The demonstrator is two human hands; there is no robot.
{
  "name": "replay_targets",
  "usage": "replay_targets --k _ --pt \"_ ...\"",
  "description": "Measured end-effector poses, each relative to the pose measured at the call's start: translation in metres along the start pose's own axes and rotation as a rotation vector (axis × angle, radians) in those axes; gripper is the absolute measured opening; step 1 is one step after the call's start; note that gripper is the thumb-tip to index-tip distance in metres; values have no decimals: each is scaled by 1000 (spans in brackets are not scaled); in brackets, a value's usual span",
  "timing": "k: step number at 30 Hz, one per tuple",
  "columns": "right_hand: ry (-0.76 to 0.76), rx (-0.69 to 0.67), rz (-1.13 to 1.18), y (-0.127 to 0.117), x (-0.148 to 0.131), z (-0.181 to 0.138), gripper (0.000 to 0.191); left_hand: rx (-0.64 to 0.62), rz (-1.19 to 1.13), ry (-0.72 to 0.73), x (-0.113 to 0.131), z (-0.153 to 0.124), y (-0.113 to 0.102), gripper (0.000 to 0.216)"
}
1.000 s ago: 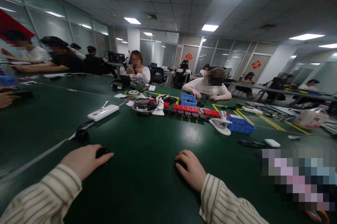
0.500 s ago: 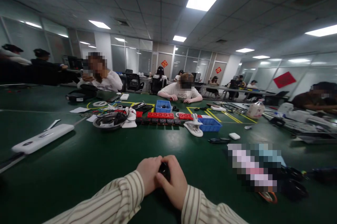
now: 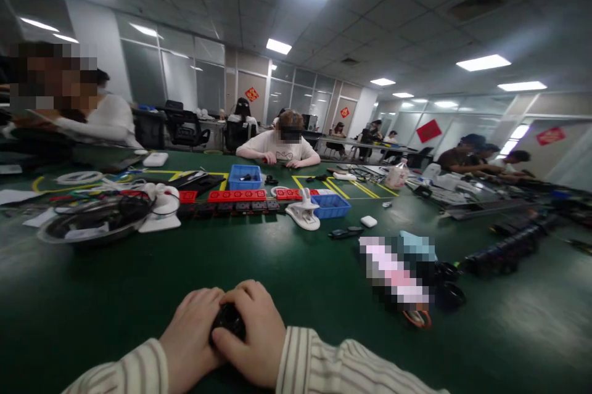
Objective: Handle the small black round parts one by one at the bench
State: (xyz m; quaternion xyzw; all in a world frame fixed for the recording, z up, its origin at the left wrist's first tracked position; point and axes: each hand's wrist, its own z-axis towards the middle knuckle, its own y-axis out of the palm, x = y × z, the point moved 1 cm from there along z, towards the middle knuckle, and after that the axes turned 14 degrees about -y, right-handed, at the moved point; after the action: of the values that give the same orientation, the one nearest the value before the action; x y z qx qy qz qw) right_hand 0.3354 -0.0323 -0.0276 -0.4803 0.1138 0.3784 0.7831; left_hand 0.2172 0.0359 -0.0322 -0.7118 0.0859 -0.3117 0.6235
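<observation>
Near the table's front edge, my left hand (image 3: pixel 192 335) and my right hand (image 3: pixel 259 332) meet around a small, glossy black object (image 3: pixel 230 319). It looks rounded, but most of it lies under my fingers and I cannot tell its kind. My right thumb and fingers curl over it from the right. My left hand presses against its other side, fingers bent and partly hidden. Both hands rest low over the green tabletop (image 3: pixel 161 270).
Across the table stand a metal bowl of cables (image 3: pixel 50 237), a white clip stand (image 3: pixel 305 212), red and black blocks (image 3: pixel 238 195) and blue bins (image 3: pixel 330 204). A white case (image 3: pixel 369 221) and dark scissor-like handles (image 3: pixel 449 295) lie to the right. A co-worker (image 3: pixel 282 144) sits opposite.
The view has swung to the right, so the tabletop things appear farther left. Both hands remain around the black object and appear lower and farther left in the picture.
</observation>
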Motion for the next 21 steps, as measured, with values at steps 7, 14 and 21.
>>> replay_targets --k 7,14,21 --pt "-221 363 -289 -99 -38 -8 23 104 -51 68 -6 1 5 39" --pt "343 837 -848 -276 21 -117 35 117 -73 77 -9 0 6 49" --pt "745 532 -843 -287 119 -215 65 73 -78 75 -13 4 9 52"
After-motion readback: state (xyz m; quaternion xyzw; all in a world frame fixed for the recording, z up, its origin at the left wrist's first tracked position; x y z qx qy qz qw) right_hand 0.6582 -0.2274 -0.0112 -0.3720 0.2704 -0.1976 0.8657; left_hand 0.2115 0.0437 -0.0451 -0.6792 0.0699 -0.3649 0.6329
